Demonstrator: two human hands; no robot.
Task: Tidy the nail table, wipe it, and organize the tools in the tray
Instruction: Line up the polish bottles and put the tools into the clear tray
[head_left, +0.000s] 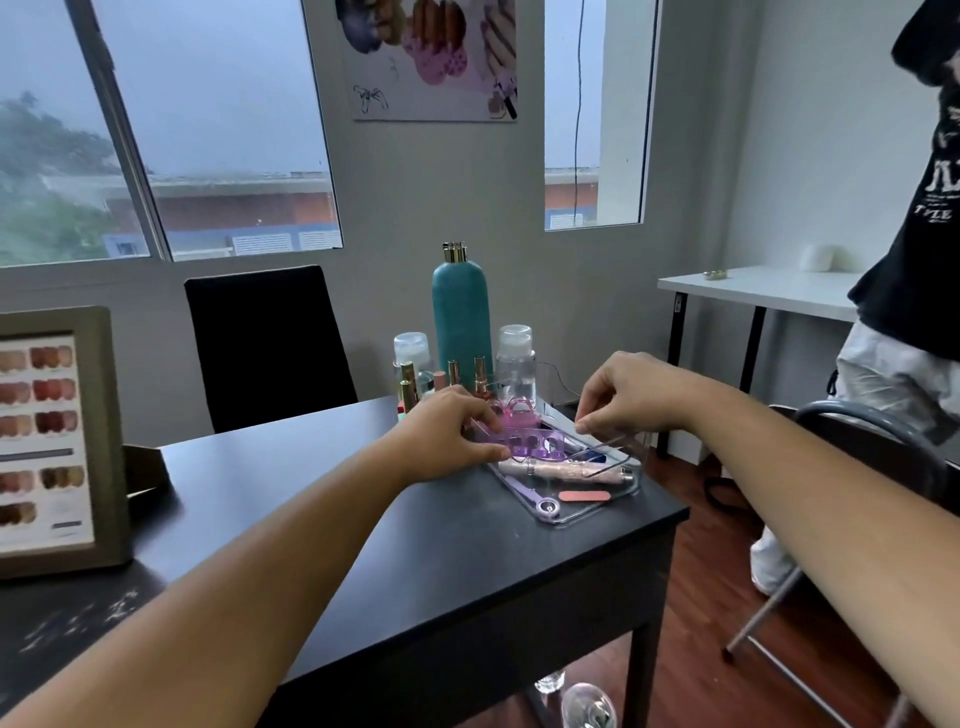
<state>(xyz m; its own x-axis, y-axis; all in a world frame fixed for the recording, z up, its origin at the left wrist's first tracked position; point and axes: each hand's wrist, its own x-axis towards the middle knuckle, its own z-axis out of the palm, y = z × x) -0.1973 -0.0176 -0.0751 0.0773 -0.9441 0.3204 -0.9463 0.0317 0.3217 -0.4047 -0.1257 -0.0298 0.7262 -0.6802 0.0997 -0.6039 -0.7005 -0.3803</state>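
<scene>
Both bare forearms reach out from the bottom edge of the head view, across the black rectangular nail table (311, 499) toward the clear plastic tray (597, 512) at its far right corner.

Taking the tray as landmark: the left hand (447, 436) sits on its near-left rim, fingers curled and touching the purple plastic toe separators (530, 447) that lie across the tray's far half; whether it pinches them or only steadies them I cannot tell. The right hand (631, 397) hovers above the tray's far-right corner, thumb and fingers pinched together on what looks like a thin metal tool (605, 444) angled down into the tray. Inside the tray, nearer the camera, lie a pale pink pen-shaped nail drill (561, 472), a small salmon nail file (584, 496) and a lilac-handled tool (537, 501). Behind the tray stand a tall teal bottle (461, 306), clear pump bottles and several small polish bottles.

By my reading, the step in hand is arranging tools in the tray; the tabletop already looks bare. Next, the thin tool wants laying flat alongside the others, then letting go.
</scene>
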